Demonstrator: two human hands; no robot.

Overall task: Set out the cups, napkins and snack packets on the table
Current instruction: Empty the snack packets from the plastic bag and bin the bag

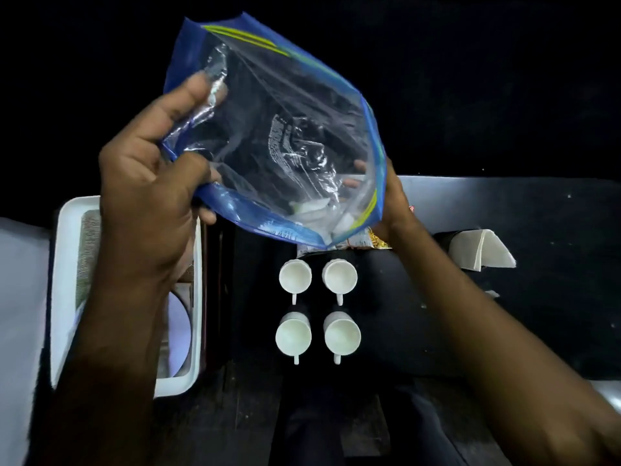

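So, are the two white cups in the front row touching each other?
Apart. The head view shows a plain strip of dark table between the front left cup and the front right cup.

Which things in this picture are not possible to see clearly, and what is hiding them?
All in the head view:
- Snack packets: mostly covered by the plastic bag; number and print unreadable.
- Right hand: its fingers are behind the bag, so the grip is unclear.
- White tray: the left hand and forearm cover its contents.
- White items inside the bag: blurred by glare.
- Room beyond the table: too dark.
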